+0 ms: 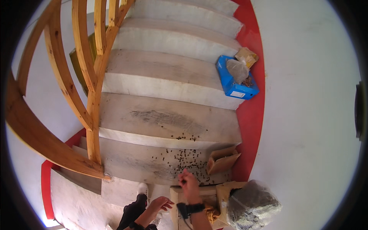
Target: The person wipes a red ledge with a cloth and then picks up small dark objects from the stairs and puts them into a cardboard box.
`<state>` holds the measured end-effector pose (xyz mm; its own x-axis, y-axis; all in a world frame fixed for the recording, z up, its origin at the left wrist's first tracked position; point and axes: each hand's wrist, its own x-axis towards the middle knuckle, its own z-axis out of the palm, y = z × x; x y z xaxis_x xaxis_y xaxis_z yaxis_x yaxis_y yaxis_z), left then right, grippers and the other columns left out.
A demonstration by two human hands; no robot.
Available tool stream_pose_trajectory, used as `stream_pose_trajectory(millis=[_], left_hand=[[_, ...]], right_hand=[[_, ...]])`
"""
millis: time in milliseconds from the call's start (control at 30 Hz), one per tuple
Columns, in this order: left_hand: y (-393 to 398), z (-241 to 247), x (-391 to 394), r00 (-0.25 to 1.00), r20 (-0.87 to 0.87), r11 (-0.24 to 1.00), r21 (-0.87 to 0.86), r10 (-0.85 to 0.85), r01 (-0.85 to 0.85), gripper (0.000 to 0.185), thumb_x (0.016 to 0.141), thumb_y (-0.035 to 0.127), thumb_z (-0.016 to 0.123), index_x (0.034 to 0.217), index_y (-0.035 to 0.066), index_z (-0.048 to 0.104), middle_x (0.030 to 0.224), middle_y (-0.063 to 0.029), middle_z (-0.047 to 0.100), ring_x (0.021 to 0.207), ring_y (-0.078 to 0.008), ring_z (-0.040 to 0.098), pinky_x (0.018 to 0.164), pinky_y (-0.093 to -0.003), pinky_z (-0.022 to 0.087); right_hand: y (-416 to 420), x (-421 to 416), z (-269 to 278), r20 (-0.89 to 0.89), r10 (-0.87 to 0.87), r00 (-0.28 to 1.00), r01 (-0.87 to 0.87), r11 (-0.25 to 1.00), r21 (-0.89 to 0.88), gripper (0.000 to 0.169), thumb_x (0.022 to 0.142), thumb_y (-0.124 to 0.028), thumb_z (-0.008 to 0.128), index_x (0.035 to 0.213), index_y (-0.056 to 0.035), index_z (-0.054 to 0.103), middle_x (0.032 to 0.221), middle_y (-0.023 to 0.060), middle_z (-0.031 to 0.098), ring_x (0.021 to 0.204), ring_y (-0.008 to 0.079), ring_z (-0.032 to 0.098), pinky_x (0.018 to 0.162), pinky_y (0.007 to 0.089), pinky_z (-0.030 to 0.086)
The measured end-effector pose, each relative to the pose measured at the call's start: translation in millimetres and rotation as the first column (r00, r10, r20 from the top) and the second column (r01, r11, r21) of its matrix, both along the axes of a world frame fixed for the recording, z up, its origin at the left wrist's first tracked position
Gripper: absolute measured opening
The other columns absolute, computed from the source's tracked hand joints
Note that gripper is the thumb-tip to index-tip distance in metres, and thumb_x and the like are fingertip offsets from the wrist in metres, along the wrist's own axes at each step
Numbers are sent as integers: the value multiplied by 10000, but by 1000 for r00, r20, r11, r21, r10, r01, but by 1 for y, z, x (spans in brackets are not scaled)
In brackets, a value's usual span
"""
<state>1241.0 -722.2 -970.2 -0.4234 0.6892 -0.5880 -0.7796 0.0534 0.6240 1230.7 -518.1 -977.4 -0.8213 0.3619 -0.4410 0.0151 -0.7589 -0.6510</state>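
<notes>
Small dark seed-like pieces [184,161] lie scattered over the lowest concrete stair tread [126,158], with a few more on the tread above. My right hand [189,184], a dark band on its wrist, is over the near edge of the scatter. Its fingers are curled together, somewhat blurred, with something dark between them that looks like some of these pieces. My left hand [162,203] hangs lower and to the left, holding nothing, its fingers loosely bent and apart. Right of the scatter, an open brown cardboard box [222,161] rests on the same tread.
Before me stands a cardboard carton [178,198], beside a clear plastic bag of dark contents [253,204]. A blue box [240,90] holding a bag sits higher on the stairs. A wooden railing [93,115] borders the left; a red-skirted white wall [299,115] the right.
</notes>
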Motion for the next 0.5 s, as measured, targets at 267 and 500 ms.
stream_pose_trajectory(millis=[267, 500], left_hand=[[24, -31, -25, 969, 15, 968, -30, -248, 248, 343, 860, 404, 508, 954, 78, 552, 974, -45, 639, 795, -110, 610, 582, -234, 461], [85, -46, -67, 983, -76, 981, 89, -166, 172, 290, 868, 330, 530, 994, 69, 529, 942, -48, 629, 778, -137, 621, 583, -234, 462]], right_hand=[[170, -45, 50, 203, -352, 914, 247, 878, 411, 307, 803, -89, 481, 1107, -50, 486, 697, 36, 522, 591, 95, 459, 482, 214, 369], [222, -67, 67, 401, -389, 829, 105, 813, 572, 406, 782, -14, 395, 1180, 8, 471, 785, 54, 558, 627, 104, 471, 510, 220, 380]])
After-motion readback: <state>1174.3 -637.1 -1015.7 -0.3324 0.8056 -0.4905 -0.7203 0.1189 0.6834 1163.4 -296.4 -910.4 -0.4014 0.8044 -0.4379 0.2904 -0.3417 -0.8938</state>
